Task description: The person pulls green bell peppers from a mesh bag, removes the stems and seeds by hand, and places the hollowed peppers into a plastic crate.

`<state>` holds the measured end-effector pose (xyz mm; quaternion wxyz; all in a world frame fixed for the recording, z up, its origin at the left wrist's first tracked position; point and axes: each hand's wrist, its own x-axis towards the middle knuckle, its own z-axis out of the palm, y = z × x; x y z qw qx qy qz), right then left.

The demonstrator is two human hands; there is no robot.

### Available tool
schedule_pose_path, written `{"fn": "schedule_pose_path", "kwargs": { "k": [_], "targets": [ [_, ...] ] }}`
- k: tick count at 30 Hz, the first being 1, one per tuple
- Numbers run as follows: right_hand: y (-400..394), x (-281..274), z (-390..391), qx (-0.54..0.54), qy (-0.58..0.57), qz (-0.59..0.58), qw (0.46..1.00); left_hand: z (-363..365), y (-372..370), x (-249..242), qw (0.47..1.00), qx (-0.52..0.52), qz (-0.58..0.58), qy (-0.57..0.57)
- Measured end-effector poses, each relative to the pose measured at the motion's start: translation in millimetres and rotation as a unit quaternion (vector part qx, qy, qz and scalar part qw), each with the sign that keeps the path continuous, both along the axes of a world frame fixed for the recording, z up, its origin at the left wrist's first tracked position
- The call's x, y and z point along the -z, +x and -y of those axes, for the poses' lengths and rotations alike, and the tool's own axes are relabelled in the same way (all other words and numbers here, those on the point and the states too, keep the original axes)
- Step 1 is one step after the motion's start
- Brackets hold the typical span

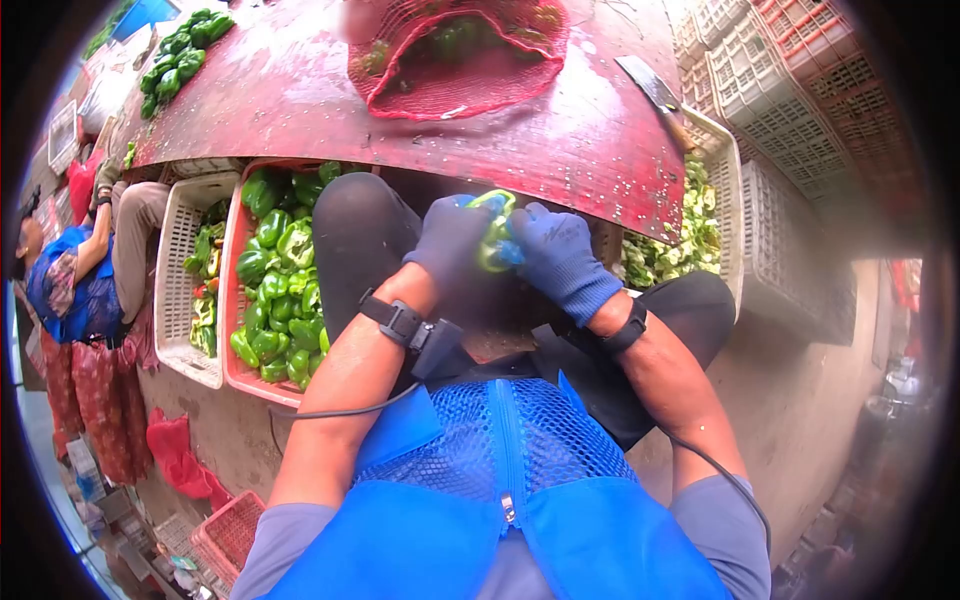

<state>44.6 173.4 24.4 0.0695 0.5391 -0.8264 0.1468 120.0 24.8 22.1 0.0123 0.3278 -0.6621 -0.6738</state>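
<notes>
1. Head view, grip: left hand (pixel 442 240) and right hand (pixel 556 250), both gloved, pinch one opened green pepper (pixel 496 232) between them, above the lap. Fingertips partly blurred.
2. Head view, left side: red crate (pixel 233 330) of green peppers beside the left knee; white crate (pixel 172 325) just beyond it, part filled.
3. Head view, front: red table (pixel 300 110) bears a red mesh bag (pixel 450 95), and a knife (pixel 650 85) near its right edge. Pale chopped pieces (pixel 690 225) in a crate at right.
</notes>
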Motion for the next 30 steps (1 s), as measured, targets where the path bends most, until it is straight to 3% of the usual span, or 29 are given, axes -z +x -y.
{"fn": "schedule_pose_path", "kwargs": {
  "k": [1, 8, 9, 10, 11, 12, 13, 15, 16, 17, 18, 19, 20, 24, 25, 26, 27, 29, 30],
  "targets": [
    [-0.2, -0.5, -2.6, 0.004, 0.002, -0.002, 1.000, 0.8, -0.4, 2.9, 0.998, -0.010, -0.009, 0.062],
    [1.1, -6.9, -21.3, -0.017, -0.078, -0.049, 0.996, 2.3, 0.2, 7.9, 0.987, 0.057, -0.031, 0.144],
    [1.2, -7.5, -23.3, -0.010, -0.088, -0.054, 0.995, 5.6, 0.7, 21.0, 0.987, 0.061, -0.032, 0.144],
    [1.1, -8.9, -25.3, -0.006, -0.088, -0.057, 0.995, 9.1, 1.2, 39.4, 0.987, 0.117, -0.090, 0.056],
    [1.3, -10.8, -27.0, 0.008, -0.156, 0.015, 0.988, 7.4, 0.3, 38.5, 0.974, 0.171, -0.147, -0.033],
    [2.3, -14.3, -27.9, 0.021, -0.223, 0.086, 0.971, 4.3, 0.4, 37.9, 0.973, 0.175, -0.149, -0.032],
    [4.0, -20.3, -29.9, 0.024, -0.223, 0.083, 0.971, 0.4, 2.2, 37.0, 0.975, 0.159, -0.150, 0.028],
    [8.7, -38.0, -33.7, 0.143, -0.220, 0.360, 0.895, -4.0, 1.8, 29.2, 0.973, 0.146, -0.152, 0.090],
    [5.5, -34.4, -34.8, 0.167, -0.244, 0.455, 0.840, -4.3, 1.0, 27.9, 0.958, 0.193, -0.210, -0.003],
    [1.4, -36.5, -37.2, 0.171, -0.244, 0.453, 0.840, -6.9, -0.2, 22.3, 0.930, 0.236, -0.267, -0.096],
    [-3.4, -39.9, -40.5, 0.176, -0.221, 0.535, 0.796, -10.7, -1.2, 16.3, 0.929, 0.239, -0.268, -0.093],
    [-8.7, -41.3, -44.2, 0.178, -0.198, 0.612, 0.744, -13.8, -1.6, 9.4, 0.970, 0.167, -0.173, 0.047],
    [-13.7, -35.5, -48.5, 0.152, -0.192, 0.624, 0.742, -16.5, -1.7, 1.0, 0.976, 0.090, -0.068, 0.184],
    [-12.9, -23.1, -60.4, 0.097, -0.189, 0.561, 0.800, -19.9, -7.2, -7.2, 0.989, 0.109, -0.041, 0.095],
    [-11.5, -21.2, -61.9, 0.070, -0.167, 0.395, 0.901, -22.8, -7.0, -7.8, 0.988, 0.110, -0.039, 0.096],
    [-10.0, -21.0, -63.6, 0.042, -0.137, 0.214, 0.966, -26.5, -6.4, -12.2, 0.989, 0.104, -0.027, 0.103],
    [-7.7, -20.6, -63.8, 0.044, -0.137, 0.215, 0.966, -28.7, -6.3, -14.0, 0.989, 0.098, -0.015, 0.109],
    [-3.4, -20.3, -64.1, 0.032, -0.106, 0.074, 0.991, -26.9, -9.0, -7.4, 0.987, 0.114, -0.004, 0.113],
    [-4.5, -20.1, -65.9, 0.035, -0.106, 0.074, 0.991, -25.8, -9.9, -2.3, 0.985, 0.128, 0.007, 0.116]
  ]
}}
